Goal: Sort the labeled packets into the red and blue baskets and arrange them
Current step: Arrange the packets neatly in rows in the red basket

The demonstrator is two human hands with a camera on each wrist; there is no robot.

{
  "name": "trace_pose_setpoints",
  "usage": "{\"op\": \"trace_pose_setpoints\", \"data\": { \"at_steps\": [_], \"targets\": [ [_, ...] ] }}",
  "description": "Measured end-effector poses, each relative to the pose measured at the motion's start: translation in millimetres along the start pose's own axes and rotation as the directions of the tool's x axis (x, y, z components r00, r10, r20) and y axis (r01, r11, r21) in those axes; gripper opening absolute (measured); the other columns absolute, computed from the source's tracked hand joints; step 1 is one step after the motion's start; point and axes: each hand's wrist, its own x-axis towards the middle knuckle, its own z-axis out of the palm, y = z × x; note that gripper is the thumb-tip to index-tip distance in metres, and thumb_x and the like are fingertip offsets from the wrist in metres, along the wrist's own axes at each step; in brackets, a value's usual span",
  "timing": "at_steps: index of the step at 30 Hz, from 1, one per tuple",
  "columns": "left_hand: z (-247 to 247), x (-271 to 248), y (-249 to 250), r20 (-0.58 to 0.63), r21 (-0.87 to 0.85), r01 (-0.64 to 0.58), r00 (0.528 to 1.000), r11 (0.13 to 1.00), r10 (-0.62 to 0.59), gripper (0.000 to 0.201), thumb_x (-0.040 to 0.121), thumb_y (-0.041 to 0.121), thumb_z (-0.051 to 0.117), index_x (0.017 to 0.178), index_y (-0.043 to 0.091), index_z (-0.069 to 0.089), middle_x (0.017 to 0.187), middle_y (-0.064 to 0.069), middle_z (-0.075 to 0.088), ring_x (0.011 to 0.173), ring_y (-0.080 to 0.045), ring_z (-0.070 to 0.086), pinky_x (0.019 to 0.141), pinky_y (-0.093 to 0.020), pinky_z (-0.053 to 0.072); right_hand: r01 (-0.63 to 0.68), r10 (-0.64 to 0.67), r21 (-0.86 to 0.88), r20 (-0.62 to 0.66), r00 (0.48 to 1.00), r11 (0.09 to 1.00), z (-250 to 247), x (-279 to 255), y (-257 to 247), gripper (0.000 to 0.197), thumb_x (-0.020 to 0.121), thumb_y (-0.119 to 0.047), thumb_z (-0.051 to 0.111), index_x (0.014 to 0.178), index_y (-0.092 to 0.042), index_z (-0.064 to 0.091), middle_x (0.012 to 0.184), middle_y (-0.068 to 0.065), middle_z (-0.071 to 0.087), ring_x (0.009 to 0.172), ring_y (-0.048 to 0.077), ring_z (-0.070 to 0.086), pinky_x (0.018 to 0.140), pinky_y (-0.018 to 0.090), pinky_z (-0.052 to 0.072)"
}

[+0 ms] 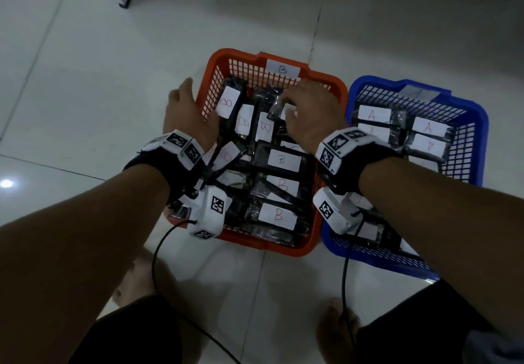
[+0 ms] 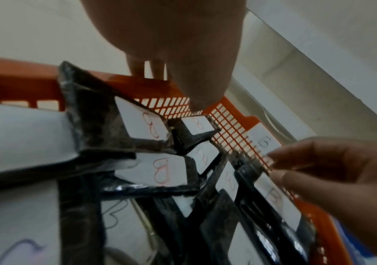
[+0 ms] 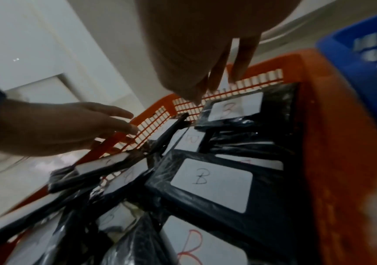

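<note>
The red basket point(image 1: 226, 53) with a "B" tag point(image 1: 282, 69) holds several black packets with white "B" labels, some flat point(image 1: 283, 160), some standing on edge. Beside it on the right, the blue basket point(image 1: 479, 114) holds packets labelled "A" point(image 1: 373, 114). My right hand point(image 1: 286, 107) reaches over the red basket's far part and pinches the edge of a B packet point(image 1: 275, 111) point(image 3: 235, 107) near the far wall. My left hand point(image 1: 184, 100) lies at the red basket's left rim, with straight fingers point(image 3: 123, 120) outside the wall and the thumb point(image 2: 194, 104) pointing down inside.
Both baskets sit on a pale tiled floor. A dark furniture foot point(image 1: 124, 1) stands at the far left. Black cables point(image 1: 158, 250) hang from both wrist cameras toward my feet point(image 1: 340, 318) in front of the baskets.
</note>
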Motion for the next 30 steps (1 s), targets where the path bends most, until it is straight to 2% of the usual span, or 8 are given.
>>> {"op": "trace_pose_setpoints", "data": {
  "at_steps": [2,6,10,13,18,22,26,30],
  "targets": [
    [6,2,-3,0.104,-0.068,0.158,0.983,0.985,-0.151,0.056,0.094,0.027,0.053,0.143,0.009,0.032,0.132,-0.016,0.054,0.118,-0.035,0.053,0.092,-0.036,0.042,0.027,-0.021,-0.034,0.184,0.983,0.999,3,4,-15,0.022,0.093,-0.028,0.055,0.112,-0.021,0.065,0.113,0.005,0.064,0.105,0.026,0.060,0.083,0.034,0.047],
    [16,5,-13,0.075,-0.069,0.134,0.989,0.989,-0.128,0.030,0.098,0.022,0.044,0.121,0.004,0.050,0.115,-0.019,0.062,0.100,-0.037,0.060,0.074,-0.030,0.038,-0.067,0.118,-0.157,0.342,0.932,0.985,21,12,-31,0.049,0.084,-0.058,0.061,0.112,-0.018,0.058,0.117,0.006,0.059,0.103,0.028,0.059,0.073,0.031,0.045],
    [17,7,-18,0.092,-0.083,0.114,0.990,0.990,-0.106,0.028,0.100,0.023,0.041,0.119,0.005,0.048,0.111,-0.020,0.063,0.096,-0.038,0.060,0.072,-0.031,0.038,-0.263,0.269,-0.066,0.331,0.904,0.963,37,18,-40,0.074,0.074,-0.055,0.073,0.131,-0.015,0.044,0.127,0.010,0.054,0.111,0.031,0.057,0.085,0.037,0.049],
    [18,5,-20,0.085,-0.093,0.081,0.994,0.992,-0.073,0.026,0.099,0.021,0.041,0.117,0.003,0.046,0.107,-0.021,0.063,0.092,-0.039,0.060,0.070,-0.033,0.039,-0.403,0.376,0.016,0.325,0.868,0.915,42,19,-42,0.090,0.072,-0.045,0.078,0.139,-0.011,0.030,0.118,0.012,0.056,0.106,0.031,0.058,0.077,0.034,0.046],
    [17,6,-19,0.099,-0.107,0.071,0.993,0.992,-0.060,0.024,0.099,0.020,0.041,0.114,0.002,0.044,0.103,-0.021,0.062,0.084,-0.037,0.059,0.067,-0.034,0.038,-0.478,0.424,0.133,0.301,0.854,0.868,38,18,-43,0.086,0.067,-0.052,0.076,0.132,-0.014,0.035,0.101,0.003,0.055,0.092,0.024,0.060,0.075,0.036,0.053],
    [18,7,-20,0.096,-0.112,0.060,0.994,0.992,-0.050,0.022,0.099,0.021,0.040,0.113,0.003,0.043,0.096,-0.019,0.060,0.074,-0.032,0.053,0.066,-0.034,0.037,-0.483,0.431,0.172,0.267,0.862,0.859,32,17,-50,0.071,0.067,-0.054,0.074,0.120,-0.018,0.044,0.087,-0.006,0.047,0.085,0.019,0.054,0.066,0.030,0.043],
    [19,6,-21,0.090,-0.119,0.059,0.995,0.991,-0.048,0.024,0.099,0.021,0.040,0.114,0.004,0.043,0.099,-0.019,0.062,0.081,-0.035,0.059,0.067,-0.036,0.040,-0.401,0.364,0.169,0.213,0.907,0.900,37,14,-56,0.055,0.066,-0.056,0.073,0.101,-0.024,0.045,0.091,-0.006,0.051,0.083,0.017,0.053,0.067,0.031,0.044],
    [20,6,-22,0.091,-0.133,0.053,0.995,0.990,-0.041,0.025,0.099,0.022,0.040,0.115,0.003,0.044,0.100,-0.020,0.063,0.077,-0.033,0.056,0.065,-0.035,0.039,-0.405,0.373,0.204,0.177,0.911,0.891,47,24,-53,0.054,0.071,-0.052,0.075,0.105,-0.020,0.047,0.096,-0.003,0.057,0.085,0.018,0.058,0.062,0.027,0.040]
  ]
}}
